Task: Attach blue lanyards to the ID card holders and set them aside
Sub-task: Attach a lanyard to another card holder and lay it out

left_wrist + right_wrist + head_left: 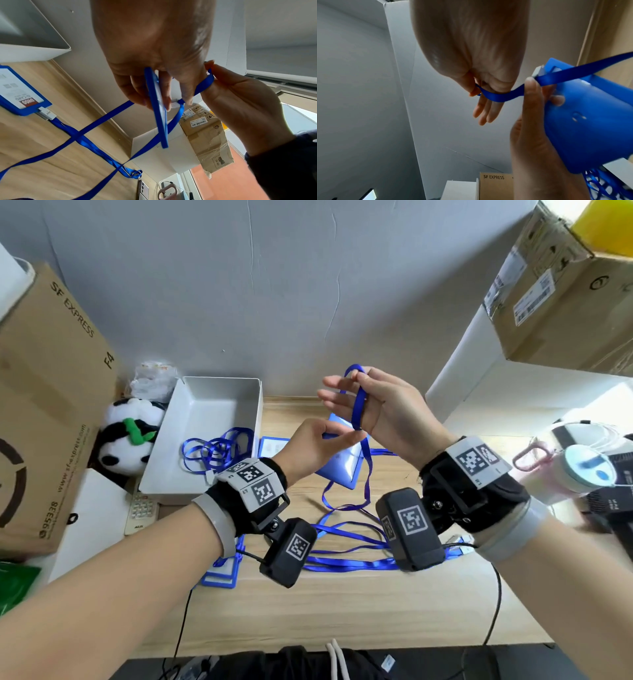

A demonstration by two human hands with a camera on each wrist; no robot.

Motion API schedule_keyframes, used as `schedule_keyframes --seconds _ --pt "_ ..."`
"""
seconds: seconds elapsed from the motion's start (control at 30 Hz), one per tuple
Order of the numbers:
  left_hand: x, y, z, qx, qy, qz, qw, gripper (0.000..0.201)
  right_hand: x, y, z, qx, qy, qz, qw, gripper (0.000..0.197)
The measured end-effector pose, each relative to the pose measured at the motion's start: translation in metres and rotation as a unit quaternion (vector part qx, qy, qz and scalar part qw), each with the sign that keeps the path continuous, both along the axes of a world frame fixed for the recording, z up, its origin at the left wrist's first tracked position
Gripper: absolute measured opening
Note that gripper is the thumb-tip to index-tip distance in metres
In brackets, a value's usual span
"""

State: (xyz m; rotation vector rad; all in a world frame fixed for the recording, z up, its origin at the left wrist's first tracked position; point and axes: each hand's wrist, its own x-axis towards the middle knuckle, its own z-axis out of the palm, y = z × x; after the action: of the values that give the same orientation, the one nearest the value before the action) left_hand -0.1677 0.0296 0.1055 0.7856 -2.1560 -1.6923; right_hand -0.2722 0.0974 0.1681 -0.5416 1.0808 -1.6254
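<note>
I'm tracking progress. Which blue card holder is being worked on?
The card holder held up in the left hand, off the desk; the others lie flat.

Bright daylight from the right; wide-angle edges bend; wrist views soft with motion blur.

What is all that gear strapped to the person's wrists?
Each bare forearm wears a grey band and a black wrist strap carrying white square-patterned marker tags. A black camera box, tagged too, hangs under the left hand and right hand, with thin black cables trailing off.

Right hand (387, 402) pinches blue lanyard (359, 402); left hand (308, 446) grips holder (342, 463).
</note>
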Motion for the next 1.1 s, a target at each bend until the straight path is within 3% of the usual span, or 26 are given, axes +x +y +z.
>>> schedule_keyframes --seconds 0.1,0.27,0.4,0.5,0.57,0.67,0.73,0.77,0.83,0.97,1.1 --pt "-0.003 0.002 -0.001 -0.020 -0.012 0.018 1.000 0.019 0.003 0.001 -0.004 -0.014 -0.038 0.001 0.999 0.013" --pt "-0.008 0.006 -0.007 -0.041 -0.046 0.030 0.998 0.030 0.001 0.002 -0.006 -0.023 -0.080 0.008 0.996 0.019" --pt "-0.006 0.001 -0.014 0.002 -0.068 0.058 0.996 0.022 -0.006 0.005 -0.009 0.035 0.048 -0.095 0.994 0.015" --pt "0.000 -0.005 -0.018 0.017 -0.071 0.064 0.995 0.026 -0.021 0.009 -0.018 0.102 0.152 -0.187 0.965 0.013" --pt "0.004 -0.008 -0.021 0.006 -0.055 0.076 0.996 0.026 -0.032 0.014 -0.025 0.163 0.202 -0.198 0.945 0.015" --pt "0.010 -0.010 -0.018 -0.010 -0.022 0.110 0.994 0.017 -0.039 0.020 -0.040 0.276 0.249 -0.135 0.919 0.010" --pt "0.011 -0.011 -0.016 -0.019 -0.004 0.127 0.992 0.017 -0.043 0.022 -0.052 0.357 0.322 -0.099 0.871 0.047" --pt "0.011 -0.011 -0.015 -0.021 0.001 0.131 0.991 0.018 -0.041 0.022 -0.054 0.363 0.365 -0.102 0.852 0.056" --pt "0.011 -0.011 -0.013 -0.026 0.007 0.129 0.991 0.021 -0.033 0.019 -0.053 0.309 0.416 -0.111 0.848 0.048" --pt "0.009 -0.009 -0.010 -0.039 0.013 0.120 0.992 0.021 -0.005 0.006 -0.040 0.183 0.374 0.021 0.909 0.027" --pt "0.009 -0.008 -0.009 -0.058 -0.001 0.132 0.990 0.019 0.001 -0.006 -0.052 0.142 0.435 -0.044 0.888 0.009"
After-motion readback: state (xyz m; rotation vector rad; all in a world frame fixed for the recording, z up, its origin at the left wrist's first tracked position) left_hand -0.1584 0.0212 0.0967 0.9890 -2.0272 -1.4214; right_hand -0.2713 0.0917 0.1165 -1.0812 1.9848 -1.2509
